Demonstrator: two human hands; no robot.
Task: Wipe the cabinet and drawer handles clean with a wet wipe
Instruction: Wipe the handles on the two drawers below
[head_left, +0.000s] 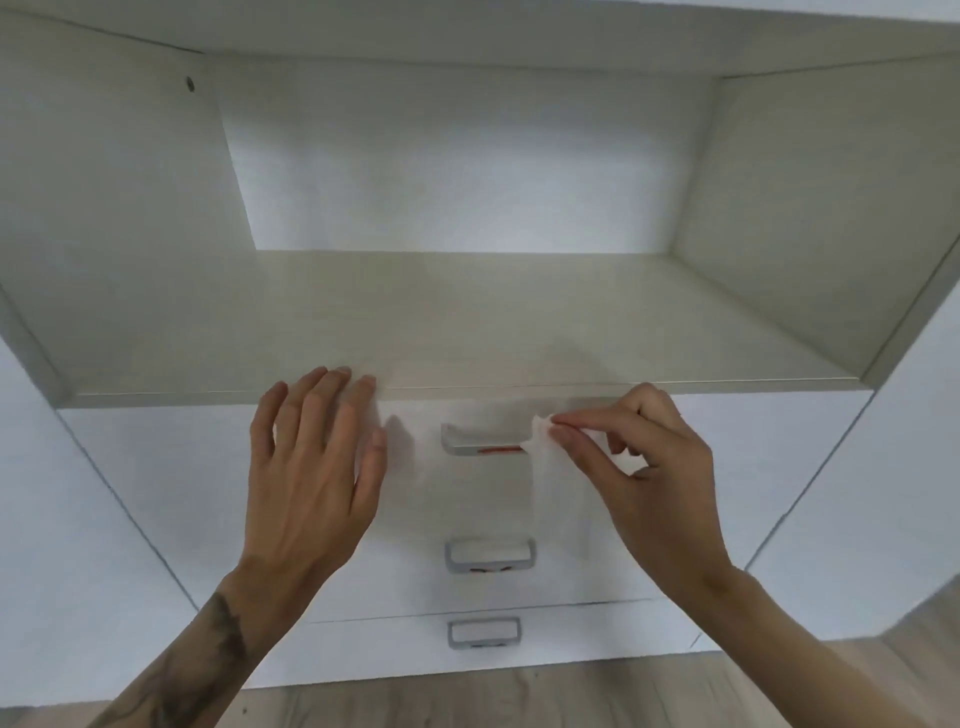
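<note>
At the top drawer front, under the shelf (467, 382) edge, we find the left grip (311, 467) open, fingers straight, holding nothing. Just right of it sits the top handle (478, 441). The wet wipe (545, 467) hangs at that handle's right end, pinched between thumb and fingertips of the right grip (639, 457). We judge this handle to be the step in hand. Next, we draw the wipe along its bar, then treat the middle handle (490, 557) and bottom handle (484, 632).

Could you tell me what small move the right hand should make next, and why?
Probably draw the thin white wet wipe leftward along the top grey metal drawer handle: the right hand pinches it at the handle's right end.
</note>
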